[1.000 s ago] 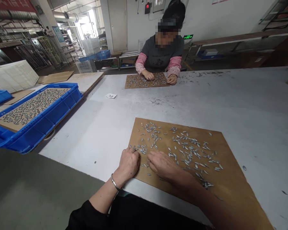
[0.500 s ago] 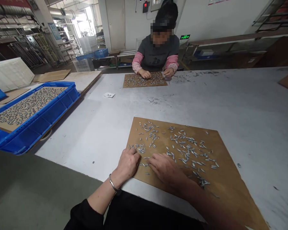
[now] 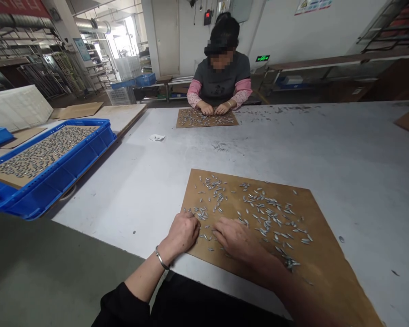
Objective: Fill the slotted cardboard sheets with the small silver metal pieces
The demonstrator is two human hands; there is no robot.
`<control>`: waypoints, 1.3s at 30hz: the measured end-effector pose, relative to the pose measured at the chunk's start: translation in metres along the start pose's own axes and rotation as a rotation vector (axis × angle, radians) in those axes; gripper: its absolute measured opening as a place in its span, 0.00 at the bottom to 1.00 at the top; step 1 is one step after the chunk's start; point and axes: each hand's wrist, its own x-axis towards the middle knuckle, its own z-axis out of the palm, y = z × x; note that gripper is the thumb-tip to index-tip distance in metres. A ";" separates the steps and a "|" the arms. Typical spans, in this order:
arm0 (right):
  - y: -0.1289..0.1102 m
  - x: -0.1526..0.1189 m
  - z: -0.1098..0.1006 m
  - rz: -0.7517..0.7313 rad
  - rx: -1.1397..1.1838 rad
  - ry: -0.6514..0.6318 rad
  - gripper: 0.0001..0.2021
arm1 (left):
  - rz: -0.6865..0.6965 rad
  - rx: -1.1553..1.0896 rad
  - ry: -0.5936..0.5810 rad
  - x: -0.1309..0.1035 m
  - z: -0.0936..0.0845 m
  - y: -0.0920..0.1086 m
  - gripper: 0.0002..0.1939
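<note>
On the near left corner of the board (image 3: 327,272), my two hands rest side by side. My left hand (image 3: 184,231) is curled loosely, knuckles up, with its fingertips down on the board's left edge, right by a little bunch of metal bits (image 3: 201,212). I cannot tell if it has one pinched under the fingers. My right hand (image 3: 236,238) lies flatter, palm down, fingers spread a little and pointing toward my left hand, so it covers some bits near the board's front edge. Nothing shows held in it.

The bits are small, shiny and pointed at both ends. They lie scattered flat across the board, one layer deep, so I think each one can be seen and touched alone. Most of them (image 3: 269,218) are in the middle of the board, to the right of my hands. The brown board is plain, so the shiny bits show up well on it. It sits on the grey bench (image 3: 344,154), close to my edge, where my arms reach it easily.

Far to the left of the board, a blue crate (image 3: 71,163) holds another board covered in bits. Across the bench from my board, another person (image 3: 220,81) has both hands on a smaller board (image 3: 206,119) with bits too.
</note>
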 end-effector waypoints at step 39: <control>0.000 0.047 0.009 0.021 -0.081 -0.030 0.11 | -0.068 0.057 -0.010 -0.003 -0.008 -0.016 0.09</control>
